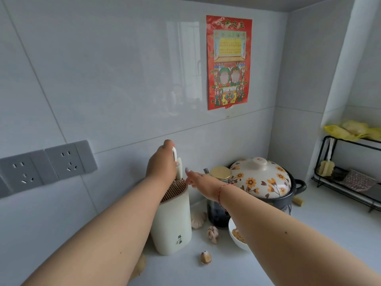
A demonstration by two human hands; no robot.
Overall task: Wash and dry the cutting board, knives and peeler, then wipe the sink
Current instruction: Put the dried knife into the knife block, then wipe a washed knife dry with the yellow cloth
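Note:
A cream knife block (174,221) with a brown slotted top stands on the white counter against the wall. My left hand (161,162) grips a white knife handle (174,154) above the block. A second cream handle (179,169) stands in the block's top, just right of that hand. My right hand (198,180) reaches in from the right, its fingers stretched toward the block's top rim, holding nothing. The blades are hidden inside the block. No cutting board, peeler or sink is in view.
A flowered clay pot (261,180) sits in the corner, with a gold-lidded jar (220,174), a dark jar and a white bowl (237,236) in front of it. Garlic bulbs (213,234) lie on the counter. A black wire rack (346,182) stands at right; wall sockets (47,168) at left.

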